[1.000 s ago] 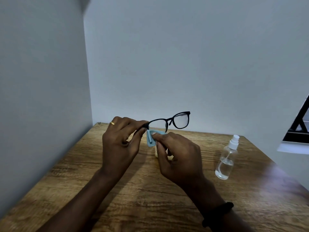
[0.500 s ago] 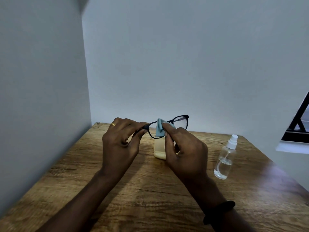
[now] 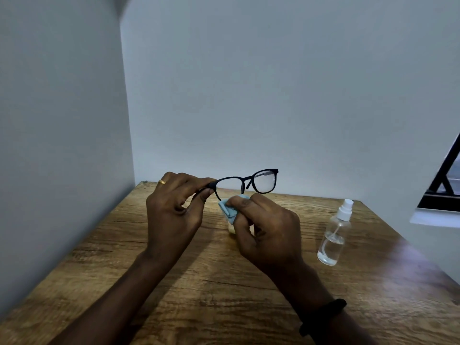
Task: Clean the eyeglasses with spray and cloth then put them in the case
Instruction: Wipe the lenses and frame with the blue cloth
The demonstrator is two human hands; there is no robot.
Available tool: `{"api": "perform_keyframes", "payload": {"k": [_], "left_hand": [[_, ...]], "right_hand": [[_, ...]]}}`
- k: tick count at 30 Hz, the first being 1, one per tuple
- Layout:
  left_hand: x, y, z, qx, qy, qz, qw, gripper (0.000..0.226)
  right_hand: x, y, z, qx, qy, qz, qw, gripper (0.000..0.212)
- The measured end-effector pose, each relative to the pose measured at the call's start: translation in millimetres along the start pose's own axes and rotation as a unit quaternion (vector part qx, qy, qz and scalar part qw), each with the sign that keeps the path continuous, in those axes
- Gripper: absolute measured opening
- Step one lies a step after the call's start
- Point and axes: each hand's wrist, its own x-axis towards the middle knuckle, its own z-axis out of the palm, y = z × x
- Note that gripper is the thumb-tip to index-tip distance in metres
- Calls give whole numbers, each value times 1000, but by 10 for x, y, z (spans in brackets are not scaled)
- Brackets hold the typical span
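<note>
You have two hands in view, the left hand and the right hand, with one ring on the first and one wristband on the second. Count one desk, one pair of glasses with two lenses, one cloth, one spray bottle and one pale thing, mostly hidden behind the right hand. One window shows at the right edge.

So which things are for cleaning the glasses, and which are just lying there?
For the job: eyeglasses, blue cloth, spray bottle, pale thing behind the right hand (maybe the case).
Just there: window frame, ring, wristband.
</note>
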Motion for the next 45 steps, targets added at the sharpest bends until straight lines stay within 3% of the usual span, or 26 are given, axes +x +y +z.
{"api": "perform_keyframes", "payload": {"k": [5, 10, 16, 25, 32, 41, 45], "left_hand": [[-6, -14, 9, -1, 6, -15, 1000, 21], [-12, 12, 7, -2, 0, -12, 1000, 21], [-1, 3, 9, 3, -1, -17, 1000, 15], [-7, -19, 29, -39, 20, -46, 998, 14], [-17, 1, 40, -41, 14, -51, 998, 14], [-12, -26, 49, -38, 15, -67, 997, 20], [-15, -10, 55, -47, 13, -70, 996, 16]], "right_hand": [[16, 43, -25, -4, 42, 48, 998, 29], [3, 50, 7, -29, 22, 63, 997, 34], [10, 42, -2, -23, 9, 7, 1000, 39], [24, 215, -65, -83, 62, 64, 993, 36], [23, 135, -36, -101, 16, 11, 995, 39], [82, 316, -121, -55, 92, 132, 985, 33], [71, 344, -112, -29, 90, 122, 988, 30]]}}
